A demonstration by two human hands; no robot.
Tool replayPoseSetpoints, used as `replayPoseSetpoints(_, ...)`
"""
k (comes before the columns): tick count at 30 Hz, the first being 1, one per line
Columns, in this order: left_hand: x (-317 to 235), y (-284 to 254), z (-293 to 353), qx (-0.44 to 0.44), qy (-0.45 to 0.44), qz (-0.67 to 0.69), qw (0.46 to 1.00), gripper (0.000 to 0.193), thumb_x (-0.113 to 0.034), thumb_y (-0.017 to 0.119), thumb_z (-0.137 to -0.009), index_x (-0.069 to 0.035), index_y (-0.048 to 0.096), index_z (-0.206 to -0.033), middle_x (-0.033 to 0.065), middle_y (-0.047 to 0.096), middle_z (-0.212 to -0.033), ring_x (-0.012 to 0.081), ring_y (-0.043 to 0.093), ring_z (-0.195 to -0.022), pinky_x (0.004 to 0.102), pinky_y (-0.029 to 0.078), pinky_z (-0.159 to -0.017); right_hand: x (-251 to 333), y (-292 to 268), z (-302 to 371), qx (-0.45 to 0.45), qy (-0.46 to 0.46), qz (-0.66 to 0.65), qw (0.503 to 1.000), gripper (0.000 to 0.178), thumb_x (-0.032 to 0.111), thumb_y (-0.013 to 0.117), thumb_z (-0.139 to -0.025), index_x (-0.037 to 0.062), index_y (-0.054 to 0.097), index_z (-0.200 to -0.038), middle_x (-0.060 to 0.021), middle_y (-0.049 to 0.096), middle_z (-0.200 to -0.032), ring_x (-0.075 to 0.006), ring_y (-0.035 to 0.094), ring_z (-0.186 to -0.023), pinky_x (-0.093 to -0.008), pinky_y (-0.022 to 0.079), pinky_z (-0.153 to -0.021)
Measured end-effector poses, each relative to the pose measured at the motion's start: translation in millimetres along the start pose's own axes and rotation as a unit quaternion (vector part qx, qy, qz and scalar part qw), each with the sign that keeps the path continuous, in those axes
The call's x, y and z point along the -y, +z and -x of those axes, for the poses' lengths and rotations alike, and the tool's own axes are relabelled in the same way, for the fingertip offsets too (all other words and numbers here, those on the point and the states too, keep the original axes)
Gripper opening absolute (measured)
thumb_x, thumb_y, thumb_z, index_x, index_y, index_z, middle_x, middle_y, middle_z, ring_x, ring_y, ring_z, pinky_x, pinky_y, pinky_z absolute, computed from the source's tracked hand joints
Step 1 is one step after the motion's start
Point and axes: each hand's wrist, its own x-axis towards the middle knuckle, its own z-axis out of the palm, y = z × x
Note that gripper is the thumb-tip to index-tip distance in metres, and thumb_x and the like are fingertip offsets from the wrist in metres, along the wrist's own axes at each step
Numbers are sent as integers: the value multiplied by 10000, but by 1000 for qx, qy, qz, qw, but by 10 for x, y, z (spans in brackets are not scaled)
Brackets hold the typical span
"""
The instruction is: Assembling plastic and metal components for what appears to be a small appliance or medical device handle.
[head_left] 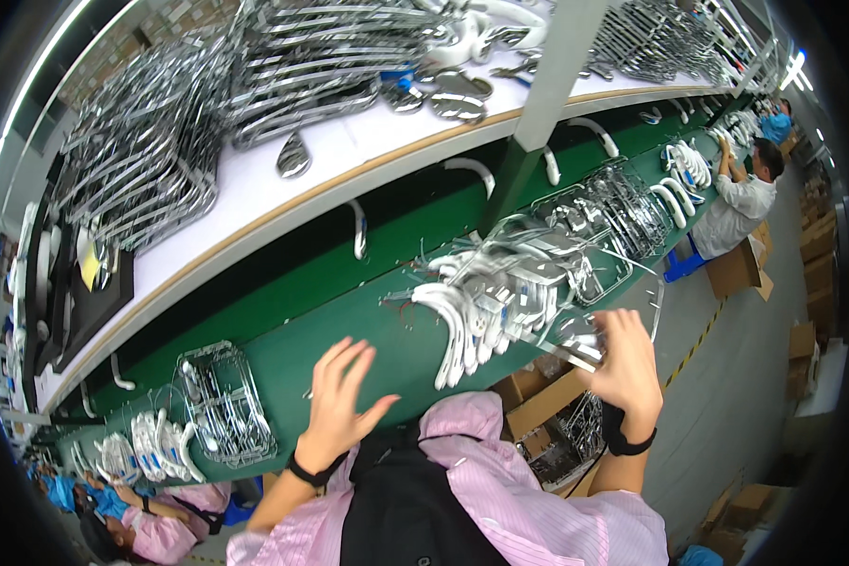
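Observation:
My left hand (338, 401) hovers over the green work surface (283, 377), its fingers spread and nothing in them. My right hand (629, 363) is closed at the near edge of the bench, on a shiny chrome piece (580, 338) blurred by motion; its exact kind I cannot make out. Between the hands lies a row of curved white handle-like parts (453, 340), their ends toward me. Behind them is a heap of chrome metal parts (524, 264), mixed with thin wire-like pieces. Each wrist wears a black band.
A white shelf (330, 160) above the bench carries stacked chrome wire racks (321, 57), with a post (547, 85) in front. More racks (224, 406) and white curved parts (151, 443) lie left. A cardboard box (547, 401) stands below right. Co-workers (740, 203) sit along the bench.

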Motion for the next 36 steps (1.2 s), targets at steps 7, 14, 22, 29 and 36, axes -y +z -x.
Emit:
replayPoseSetpoints(7,179,-433,47,160,66,-34,984,492,-224,726,-779,-94,582,-1231,64,665,-1050,242,652,-873,345,518,-786,1181,63,-400,288,-199,-156,924,495,339,800,-668,-11,651,-983,-186,673,-925,-320,656,-875,-379,505,-804)
replayPoseSetpoints(14,1132,-303,1221,-11,-423,555,716,395,-361,442,-1017,5,546,-1126,106,678,-933,163,664,-743,312,554,-640,916,1813,-930,-40,-23,-581,812,244,247,554,-933,26,625,-1008,-78,655,-966,-145,607,-859,-305,487,-805)
replayPoseSetpoints(22,1386,180,1832,-151,-530,729,405,399,-406,505,-981,-42,571,-1130,94,643,-912,176,631,-702,302,556,-620,2341,2663,-233,368,55,-890,264,590,198,443,-937,-28,273,-1455,-205,399,-1451,-260,535,-1220,-415,482,-990)
replayPoseSetpoints(29,1730,-8,1819,-214,-507,718,425,351,-388,547,-964,-56,568,-1076,111,653,-888,182,632,-676,302,554,-603,2322,3444,-325,369,77,-896,234,475,167,571,-903,-22,403,-1305,-169,567,-1224,-289,588,-1121,-426,512,-945)
replayPoseSetpoints(36,2012,-21,1864,-269,-493,659,500,369,-386,492,-987,-37,546,-1095,131,653,-913,222,648,-698,356,563,-622,2236,3469,-103,366,186,-862,296,396,36,592,-861,14,455,-1232,-57,596,-951,-205,621,-832,-330,536,-717)
